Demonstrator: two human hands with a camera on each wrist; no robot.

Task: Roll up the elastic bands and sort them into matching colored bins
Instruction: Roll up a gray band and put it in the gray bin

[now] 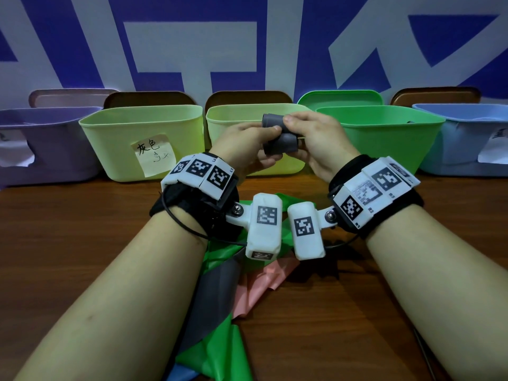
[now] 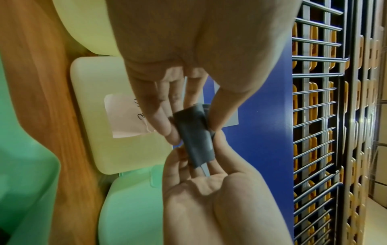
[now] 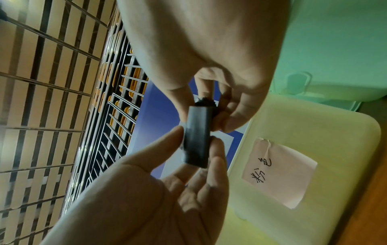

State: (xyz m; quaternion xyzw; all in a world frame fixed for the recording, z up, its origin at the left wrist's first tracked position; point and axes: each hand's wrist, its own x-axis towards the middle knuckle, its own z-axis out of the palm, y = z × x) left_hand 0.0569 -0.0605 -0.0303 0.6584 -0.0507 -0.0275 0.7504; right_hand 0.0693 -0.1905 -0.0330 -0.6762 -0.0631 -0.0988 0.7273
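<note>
Both hands hold a rolled grey elastic band [image 1: 279,144] in the air, in front of the middle yellow-green bin [image 1: 233,112]. My left hand [image 1: 270,144] pinches its left end between thumb and fingers, and my right hand [image 1: 295,136] pinches the right end. In the left wrist view the grey roll [image 2: 194,140] sits between the left hand [image 2: 192,131] above and the right hand below. The right wrist view shows the roll [image 3: 198,137] under the right hand [image 3: 205,119]. Loose green [image 1: 220,353], grey [image 1: 214,292] and pink [image 1: 261,284] bands lie piled on the table between my forearms.
A row of bins stands along the back: purple [image 1: 41,149], a yellow-green one with a sticky note [image 1: 115,138], green [image 1: 384,138] and blue [image 1: 461,144]. Lids lean on the wall behind them. A blue band's corner [image 1: 178,375] shows at the front edge of the wooden table [image 1: 82,215].
</note>
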